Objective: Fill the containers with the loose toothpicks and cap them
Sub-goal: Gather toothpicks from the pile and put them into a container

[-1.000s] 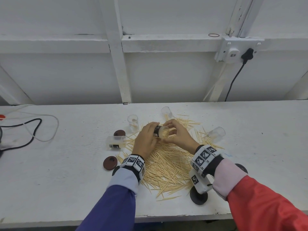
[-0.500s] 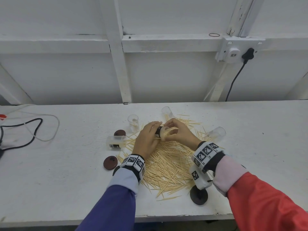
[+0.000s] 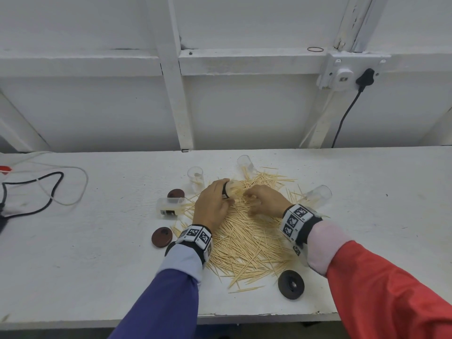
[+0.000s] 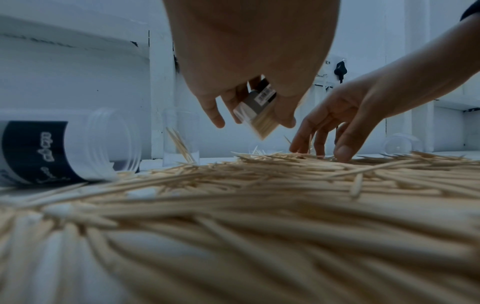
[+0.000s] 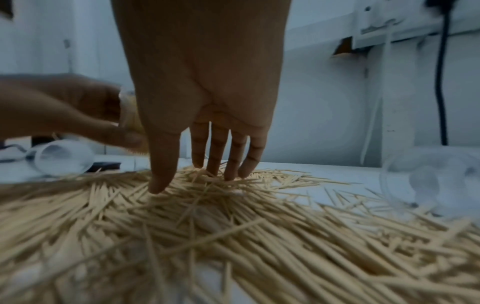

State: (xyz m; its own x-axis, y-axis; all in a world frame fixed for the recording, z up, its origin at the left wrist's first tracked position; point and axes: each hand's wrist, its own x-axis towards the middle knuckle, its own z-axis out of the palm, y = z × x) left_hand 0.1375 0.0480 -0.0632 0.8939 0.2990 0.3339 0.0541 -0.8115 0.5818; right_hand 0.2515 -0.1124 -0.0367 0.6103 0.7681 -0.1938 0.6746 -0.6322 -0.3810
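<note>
A white painted workbench carries a broad central heap of pale wooden toothpicks. Clear plastic containers ring its far side, dark round caps its near edge, black cable far left.

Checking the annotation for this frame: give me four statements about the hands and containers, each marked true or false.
1. The left hand grips a container with toothpicks inside. True.
2. The right hand holds a brown cap. False: its fingers reach straight down into the toothpick pile, holding no cap.
3. The labelled container beside the left hand lies on its side. True.
4. The black cap is screwed onto a container. False: it lies loose on the table.
</note>
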